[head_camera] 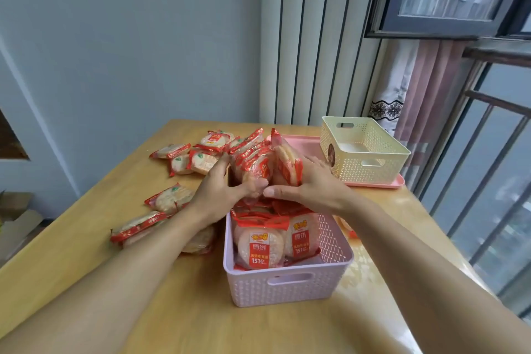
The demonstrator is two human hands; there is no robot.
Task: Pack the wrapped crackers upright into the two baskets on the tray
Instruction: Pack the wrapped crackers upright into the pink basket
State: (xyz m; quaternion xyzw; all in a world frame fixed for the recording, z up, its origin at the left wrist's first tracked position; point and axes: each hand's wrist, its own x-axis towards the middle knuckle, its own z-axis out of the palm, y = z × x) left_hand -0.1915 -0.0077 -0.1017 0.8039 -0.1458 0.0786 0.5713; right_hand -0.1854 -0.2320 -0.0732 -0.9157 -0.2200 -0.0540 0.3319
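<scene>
Fingers: both hands clamp an upright bundle of wrapped crackers (260, 161) from opposite sides; fingers of the left hand (222, 190) curl round the bundle's left side, thumb across its near face.
Right hand (309, 184): fingers lie fairly straight and close together against the bundle's right side, thumb pointing left along its lower edge, tip almost meeting the left thumb.
Bundle: several red-and-clear packets stand on edge, held just above the far end of the pink basket (287, 284).
Pink basket: sits on the wooden worktop (178, 319), near the viewer, off the tray; packets already stand upright inside, two facing the viewer with orange labels, and more red wrappers behind them under the hands.
Cream basket (365, 149): stands on the pink tray (373, 182) at the far right of the worktop; no packets show inside it, and a small round sticker sits on its left wall.
Loose packets (184, 156): one cluster lies flat at the far left of the worktop, beyond the left hand.
More packets (143, 225): a second group lies flat beside and partly under the left forearm.
Surroundings: a grey wall behind, a white ribbed panel, pink curtain and barred window to the right.
</scene>
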